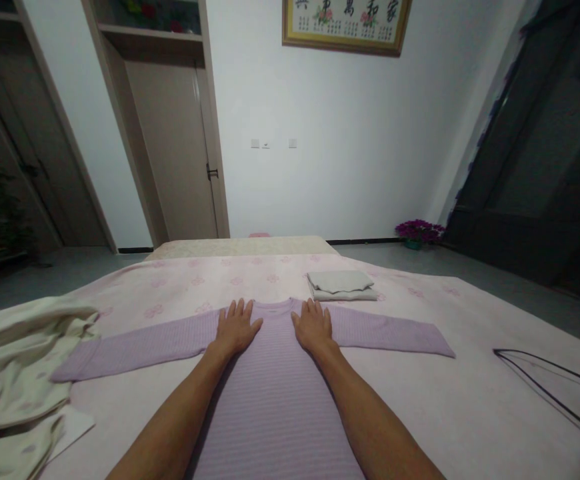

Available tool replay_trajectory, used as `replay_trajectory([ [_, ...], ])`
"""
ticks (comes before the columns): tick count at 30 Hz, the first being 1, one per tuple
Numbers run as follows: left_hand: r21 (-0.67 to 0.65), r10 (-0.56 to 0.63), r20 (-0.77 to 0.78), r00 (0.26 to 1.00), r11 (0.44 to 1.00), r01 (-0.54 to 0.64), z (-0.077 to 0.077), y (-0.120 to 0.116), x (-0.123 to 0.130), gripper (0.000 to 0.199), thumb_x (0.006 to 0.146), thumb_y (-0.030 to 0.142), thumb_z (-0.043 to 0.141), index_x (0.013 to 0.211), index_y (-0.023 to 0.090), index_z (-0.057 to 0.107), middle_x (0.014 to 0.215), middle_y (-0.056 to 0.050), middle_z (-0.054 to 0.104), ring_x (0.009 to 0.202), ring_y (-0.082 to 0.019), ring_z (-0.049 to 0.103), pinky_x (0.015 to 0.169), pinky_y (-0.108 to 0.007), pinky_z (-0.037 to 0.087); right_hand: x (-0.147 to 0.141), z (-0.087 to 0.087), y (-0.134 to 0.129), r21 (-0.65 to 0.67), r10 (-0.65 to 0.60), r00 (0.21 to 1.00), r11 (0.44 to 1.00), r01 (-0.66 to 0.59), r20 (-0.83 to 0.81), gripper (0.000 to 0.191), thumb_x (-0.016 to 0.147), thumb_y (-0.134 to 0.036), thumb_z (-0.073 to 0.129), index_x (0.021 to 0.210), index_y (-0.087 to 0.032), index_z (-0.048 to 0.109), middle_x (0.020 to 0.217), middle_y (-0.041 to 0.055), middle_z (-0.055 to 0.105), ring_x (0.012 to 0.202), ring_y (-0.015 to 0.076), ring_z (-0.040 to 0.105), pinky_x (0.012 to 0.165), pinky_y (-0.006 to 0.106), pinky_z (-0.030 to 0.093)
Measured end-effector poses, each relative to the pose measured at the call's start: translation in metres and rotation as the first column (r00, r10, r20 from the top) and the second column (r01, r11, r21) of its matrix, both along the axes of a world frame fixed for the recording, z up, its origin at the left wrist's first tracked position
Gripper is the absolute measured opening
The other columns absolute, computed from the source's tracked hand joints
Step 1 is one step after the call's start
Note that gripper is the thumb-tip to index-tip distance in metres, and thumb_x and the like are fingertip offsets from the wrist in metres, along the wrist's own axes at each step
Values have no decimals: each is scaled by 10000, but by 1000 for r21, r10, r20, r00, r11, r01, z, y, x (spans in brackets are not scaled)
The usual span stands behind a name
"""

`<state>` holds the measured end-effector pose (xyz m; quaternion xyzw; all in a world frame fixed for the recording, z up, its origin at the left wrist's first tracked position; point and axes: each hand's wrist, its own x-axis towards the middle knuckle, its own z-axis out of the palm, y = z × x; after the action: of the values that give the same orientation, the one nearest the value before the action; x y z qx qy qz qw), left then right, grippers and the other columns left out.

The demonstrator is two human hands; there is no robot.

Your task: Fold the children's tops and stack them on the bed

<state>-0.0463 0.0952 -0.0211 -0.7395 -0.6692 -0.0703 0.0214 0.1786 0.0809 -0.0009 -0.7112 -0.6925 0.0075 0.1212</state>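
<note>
A lilac ribbed long-sleeved top (275, 393) lies flat on the pink-patterned bed cover (450, 413), its neckline away from me and both sleeves stretched out sideways. My left hand (236, 328) rests palm down on the left shoulder of the top, fingers spread. On the other shoulder, beside the collar, my right hand (314, 327) also lies flat with its fingers out. Neither hand grips the fabric. The lower part of the top runs out of view between my forearms.
A folded light grey cloth (343, 283) lies beyond the right sleeve. Crumpled cream fabric (15, 387) is heaped at the left, touching the left cuff. A thin black looped object (545, 397) lies at the right edge. Purple flowers (419, 231) stand on the floor near the wall.
</note>
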Motion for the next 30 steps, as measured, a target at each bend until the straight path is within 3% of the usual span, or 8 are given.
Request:
replay_trajectory([
  [5, 17, -10, -3, 1000, 1000, 10, -3, 1, -1, 733, 967, 625, 273, 1569, 208, 295, 1626, -144, 268, 1497, -362, 224, 1164, -571, 202, 21, 5, 9, -184, 128, 992, 975, -126, -4, 734, 1008, -525, 210, 1566, -49, 244, 1645, 166, 168, 1522, 314, 114, 1203, 503, 92],
  [8, 19, -15, -4, 1000, 1000, 15, -5, 2, -3, 736, 969, 628, 262, 1571, 205, 290, 1627, -147, 266, 1495, -366, 226, 1159, -576, 207, 50, 7, 10, -218, 222, 975, 951, -219, -12, 679, 1016, -507, 186, 1571, -125, 269, 1643, 106, 218, 1519, 241, 164, 1210, 425, 123],
  [11, 28, -18, -10, 1000, 999, 18, -5, 2, -3, 736, 971, 632, 253, 1569, 205, 296, 1626, -151, 268, 1493, -369, 230, 1155, -579, 213, 83, 6, 3, -208, 231, 973, 953, -222, 20, 678, 1010, -508, 214, 1580, -142, 245, 1655, 82, 178, 1529, 229, 113, 1220, 420, 75],
  [22, 20, -15, -24, 1000, 1000, 15, 0, -2, -2, 715, 980, 610, 265, 1564, 199, 305, 1623, -152, 274, 1492, -355, 241, 1156, -562, 222, 204, -9, -18, -148, -15, 986, 988, 39, 163, 672, 1013, -505, 182, 1584, -155, 235, 1654, 65, 188, 1525, 248, 137, 1222, 461, 107],
  [30, 20, -16, -34, 999, 1000, 16, -3, 0, -2, 713, 987, 610, 242, 1572, 204, 284, 1625, -150, 271, 1488, -352, 249, 1153, -561, 222, 296, -13, -37, -103, -270, 945, 951, 292, 185, 661, 1005, -516, 170, 1567, -193, 298, 1645, 77, 228, 1513, 277, 181, 1205, 543, 123],
])
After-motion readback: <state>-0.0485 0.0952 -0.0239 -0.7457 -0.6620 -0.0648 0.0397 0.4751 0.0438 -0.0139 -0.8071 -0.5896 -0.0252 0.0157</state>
